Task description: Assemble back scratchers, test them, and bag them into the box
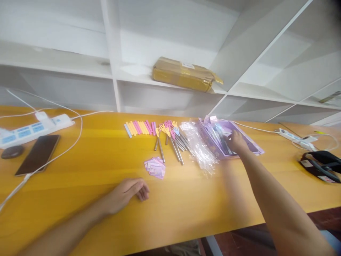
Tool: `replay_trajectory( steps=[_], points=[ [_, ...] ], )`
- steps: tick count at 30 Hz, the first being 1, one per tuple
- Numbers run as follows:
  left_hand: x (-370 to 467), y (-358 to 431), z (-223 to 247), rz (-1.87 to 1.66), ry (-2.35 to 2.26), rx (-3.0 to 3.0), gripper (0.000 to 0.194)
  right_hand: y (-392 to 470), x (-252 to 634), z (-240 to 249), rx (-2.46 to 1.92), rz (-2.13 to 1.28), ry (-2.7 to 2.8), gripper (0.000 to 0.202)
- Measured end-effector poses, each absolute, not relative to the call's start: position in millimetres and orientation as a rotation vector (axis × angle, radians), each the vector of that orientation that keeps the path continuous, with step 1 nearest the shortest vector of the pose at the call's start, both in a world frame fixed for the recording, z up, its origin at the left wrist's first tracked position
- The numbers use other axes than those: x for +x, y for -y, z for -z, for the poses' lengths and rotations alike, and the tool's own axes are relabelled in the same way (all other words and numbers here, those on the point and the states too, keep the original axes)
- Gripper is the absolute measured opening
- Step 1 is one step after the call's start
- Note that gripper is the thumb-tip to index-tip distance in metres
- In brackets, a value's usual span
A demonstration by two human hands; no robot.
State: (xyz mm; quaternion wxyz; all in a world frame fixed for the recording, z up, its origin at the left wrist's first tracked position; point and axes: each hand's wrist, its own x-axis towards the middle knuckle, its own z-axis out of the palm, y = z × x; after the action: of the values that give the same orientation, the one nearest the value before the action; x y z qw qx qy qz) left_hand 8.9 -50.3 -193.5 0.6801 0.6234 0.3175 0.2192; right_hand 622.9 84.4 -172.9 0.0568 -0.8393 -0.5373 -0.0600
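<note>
My left hand [133, 190] rests on the wooden table with its fingers curled together and nothing visible in them. Over the open purple box [254, 145] at the right reaches my right hand [236, 141]; its fingers are blurred, and what they hold, if anything, is hidden. Clear plastic bags [199, 147] lie left of the box. Beside them are several metal rods [174, 148] with pink, yellow and blue hand-shaped ends. A row of pink, yellow, blue and purple sticks [140, 128] lies further left. Small purple cards [155, 168] are piled above my left hand.
At the left are a white power strip [25, 133], a phone [38, 154], a dark oval object [12, 152] and cables. Another power strip [295, 138] and a black item [319, 165] lie right. A taped package [183, 74] sits on the shelf behind.
</note>
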Motion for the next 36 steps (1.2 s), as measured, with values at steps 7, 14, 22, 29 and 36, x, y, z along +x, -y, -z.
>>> replay_trajectory(
  steps=[7,14,22,29,36],
  points=[
    [8.6,47.3,195.7,-0.456,-0.718,1.449,0.054,-72.9,595.7,168.7,-2.225,0.214,1.546,0.042],
    [7.1,44.4,194.7,-0.419,-0.741,1.512,0.051,-70.4,503.5,160.9,-1.917,0.241,1.523,0.043],
    [6.3,41.7,190.6,-0.428,-0.822,1.561,0.053,-42.3,397.2,170.8,-1.732,-0.179,1.990,0.028],
    [-0.4,32.4,190.7,-0.503,-0.930,1.653,0.047,-22.2,380.0,174.1,-1.831,-0.241,2.026,0.025],
    [-8.9,17.1,177.0,-0.515,-1.131,2.009,0.036,-16.9,378.8,174.1,-1.982,-0.183,2.019,0.027]
  ],
)
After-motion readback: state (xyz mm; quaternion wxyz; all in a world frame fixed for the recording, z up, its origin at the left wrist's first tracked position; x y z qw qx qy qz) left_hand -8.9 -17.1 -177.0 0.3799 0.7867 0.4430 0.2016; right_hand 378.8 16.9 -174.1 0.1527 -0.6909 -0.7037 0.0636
